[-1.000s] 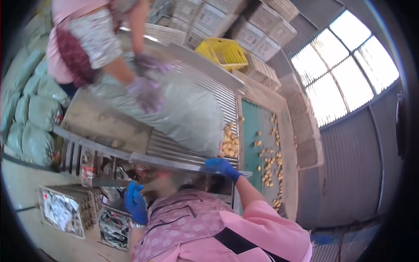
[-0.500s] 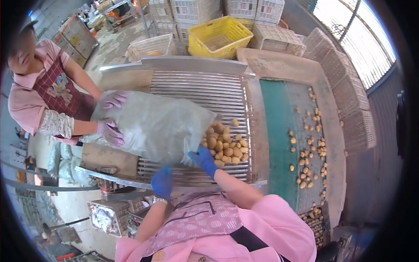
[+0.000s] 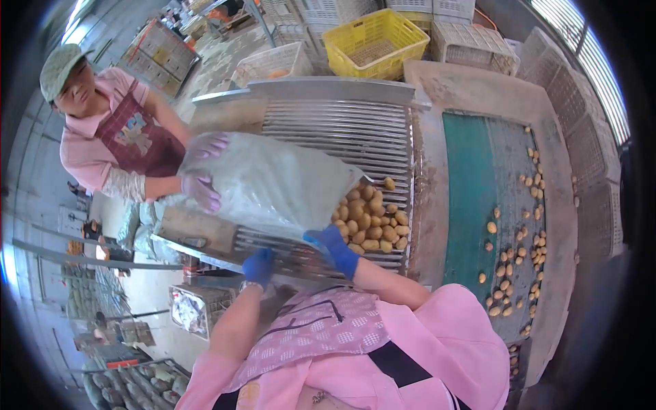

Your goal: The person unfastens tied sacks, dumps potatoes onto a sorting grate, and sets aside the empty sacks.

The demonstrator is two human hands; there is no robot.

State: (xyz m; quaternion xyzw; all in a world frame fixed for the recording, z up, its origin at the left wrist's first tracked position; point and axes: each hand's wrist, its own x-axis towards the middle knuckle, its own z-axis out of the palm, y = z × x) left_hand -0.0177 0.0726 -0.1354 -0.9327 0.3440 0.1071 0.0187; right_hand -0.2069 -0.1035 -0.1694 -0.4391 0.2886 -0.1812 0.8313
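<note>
A large pale grey-green sack lies tilted across a metal roller rack. Potatoes have spilled in a heap from its mouth. My right hand, in a blue glove, is closed on the lower edge of the sack's mouth. Also blue-gloved, my left hand is beside the rack's front edge, below the sack and apart from it; blur hides how its fingers are set. Across from me, a co-worker's lilac-gloved hands press on the sack's far end.
Right of the rack, a green-and-grey belt carries scattered potatoes. Behind stand a yellow crate and stacked pale crates. A crate with crumpled plastic sits on the floor at lower left, and filled sacks lie near the co-worker.
My view has swung left, so everything sits further right or lower in frame. My right hand still grips the sack's mouth. The potato heap looks about the same.
</note>
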